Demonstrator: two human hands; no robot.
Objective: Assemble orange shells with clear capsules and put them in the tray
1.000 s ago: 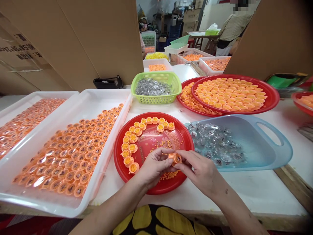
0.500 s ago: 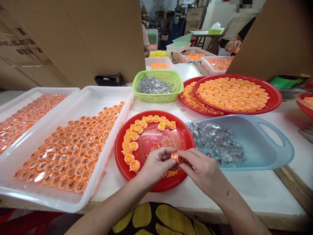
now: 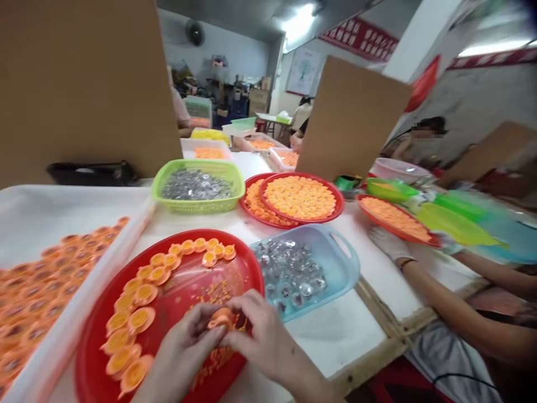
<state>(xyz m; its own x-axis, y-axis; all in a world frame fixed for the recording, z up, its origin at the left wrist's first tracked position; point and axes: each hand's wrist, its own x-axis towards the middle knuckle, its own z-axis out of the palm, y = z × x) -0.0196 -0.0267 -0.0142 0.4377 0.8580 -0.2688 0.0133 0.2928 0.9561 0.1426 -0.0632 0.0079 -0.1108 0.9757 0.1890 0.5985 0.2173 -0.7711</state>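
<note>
My left hand (image 3: 182, 350) and my right hand (image 3: 262, 330) meet low over a red round plate (image 3: 104, 280), pinching a small orange plastic cup (image 3: 220, 319) between their fingers. The cup is partly hidden by my fingertips. Along the plate's left side and top runs an arc of similar orange cups with yellow centres (image 3: 142, 285). Loose tiny orange beads (image 3: 216, 296) lie scattered on the plate beneath and beyond my hands.
A pale blue handled tray of shiny transparent pieces (image 3: 289, 274) sits right of the plate. A white tray of orange cups (image 3: 42, 268) lies left, a green basket (image 3: 197, 187) ahead. Further red plates and cardboard dividers stand beyond. A co-worker's gloved hand (image 3: 390, 243) rests at right.
My head has turned right, so everything in view has swung left and a co-worker's arms have appeared at right. My hands stay together on the orange cup over the plate.
</note>
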